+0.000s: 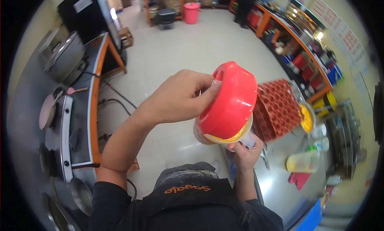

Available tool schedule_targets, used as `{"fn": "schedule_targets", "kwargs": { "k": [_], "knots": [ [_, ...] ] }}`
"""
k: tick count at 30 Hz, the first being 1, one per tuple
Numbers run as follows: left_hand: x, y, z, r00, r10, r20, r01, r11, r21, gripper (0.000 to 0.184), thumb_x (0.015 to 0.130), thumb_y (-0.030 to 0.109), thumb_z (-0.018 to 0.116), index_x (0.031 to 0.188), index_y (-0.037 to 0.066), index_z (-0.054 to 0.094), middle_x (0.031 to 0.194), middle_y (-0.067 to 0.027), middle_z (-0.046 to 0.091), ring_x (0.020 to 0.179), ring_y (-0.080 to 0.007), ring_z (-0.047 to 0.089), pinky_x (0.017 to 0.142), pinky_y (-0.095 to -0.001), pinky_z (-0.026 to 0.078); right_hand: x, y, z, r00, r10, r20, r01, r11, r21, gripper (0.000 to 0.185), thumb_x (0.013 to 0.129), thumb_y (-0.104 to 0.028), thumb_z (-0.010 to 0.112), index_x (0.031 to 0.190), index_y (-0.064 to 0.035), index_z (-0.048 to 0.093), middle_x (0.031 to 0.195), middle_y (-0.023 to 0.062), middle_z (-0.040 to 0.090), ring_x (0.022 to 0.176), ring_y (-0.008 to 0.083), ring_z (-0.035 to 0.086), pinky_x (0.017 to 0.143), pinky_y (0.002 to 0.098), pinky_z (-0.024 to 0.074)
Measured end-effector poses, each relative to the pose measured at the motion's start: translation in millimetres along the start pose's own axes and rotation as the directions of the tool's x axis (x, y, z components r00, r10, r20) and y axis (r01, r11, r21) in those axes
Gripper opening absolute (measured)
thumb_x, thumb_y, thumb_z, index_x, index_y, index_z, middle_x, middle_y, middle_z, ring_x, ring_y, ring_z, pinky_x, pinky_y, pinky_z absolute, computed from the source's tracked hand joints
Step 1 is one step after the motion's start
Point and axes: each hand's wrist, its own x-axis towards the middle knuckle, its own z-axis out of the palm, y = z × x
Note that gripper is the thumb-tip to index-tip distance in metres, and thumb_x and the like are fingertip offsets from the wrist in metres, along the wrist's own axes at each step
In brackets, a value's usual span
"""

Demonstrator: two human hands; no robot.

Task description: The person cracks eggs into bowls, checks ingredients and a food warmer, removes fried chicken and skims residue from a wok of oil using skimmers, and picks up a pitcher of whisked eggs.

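My left hand [186,95] is closed on the near side of a red plastic container [232,105], thumb and fingers at its rim. The container is tipped over the mouth of a clear pitcher [201,136]. Yellow liquid that looks like beaten egg [240,134] shows at the pitcher's rim; the rest of its inside is hidden by the container. Wrapped round the pitcher's handle [249,140] is my right hand [247,153]. Both things are held up in front of my chest, above the floor and beside the metal table [276,187].
Red egg trays [280,107] are stacked on the right-hand table, near a bowl of yellow contents [307,118]. Another clear pitcher [308,162] stands there beside a red cloth [298,181]. Pans [82,195] line the left counter [94,123]. A person [245,9] stands far back.
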Motion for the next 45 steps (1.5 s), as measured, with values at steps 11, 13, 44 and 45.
{"fn": "schedule_targets", "kwargs": {
  "k": [11,13,44,45],
  "knots": [
    [-150.0,-133.5,-207.1,0.751,-0.188,-0.633,-0.033,0.947,-0.321,0.021,0.092,0.010,0.053,0.110,0.001,0.059,0.094,-0.0033,0.064,0.085,-0.0091,0.058,0.076,-0.0247,0.047,115.4,88.2,245.6,0.839,0.168,0.517,-0.215,0.976,0.032,0.033,0.061,-0.007,0.086,0.087,0.0024,0.067,0.071,-0.0028,0.062,0.061,0.0033,0.051,0.056,0.0186,0.0398],
    [-160.8,-148.9,-233.7,0.564,-0.218,-0.796,-0.141,0.925,-0.353,0.031,0.091,0.011,0.056,0.121,0.003,0.053,0.108,-0.0055,0.060,0.099,-0.0109,0.056,0.085,-0.0260,0.046,141.4,118.5,288.2,0.797,0.166,0.581,-0.261,0.962,0.083,0.032,0.061,-0.006,0.086,0.086,0.0018,0.067,0.068,-0.0044,0.059,0.059,0.0027,0.048,0.054,0.0183,0.0371],
    [-518.6,-320.4,-397.7,-0.638,-0.304,-0.708,-0.539,0.832,0.128,0.046,0.092,0.026,0.054,0.133,0.011,0.040,0.131,-0.0070,0.048,0.119,-0.0238,0.049,0.097,-0.0405,0.045,221.0,245.2,953.5,0.291,-0.091,0.952,-0.320,0.929,0.187,0.037,0.062,-0.019,0.086,0.079,-0.0034,0.056,0.059,-0.0055,0.046,0.045,0.0051,0.035,0.042,0.0228,0.0209],
    [-523.0,-328.9,-399.5,-0.622,-0.329,-0.710,-0.549,0.830,0.096,0.046,0.092,0.027,0.054,0.133,0.011,0.041,0.131,-0.0077,0.048,0.118,-0.0240,0.049,0.096,-0.0410,0.046,217.3,251.8,965.5,0.287,-0.084,0.954,-0.300,0.938,0.173,0.037,0.062,-0.018,0.085,0.079,-0.0033,0.056,0.059,-0.0054,0.046,0.045,0.0052,0.035,0.042,0.0228,0.0213]
  ]
}}
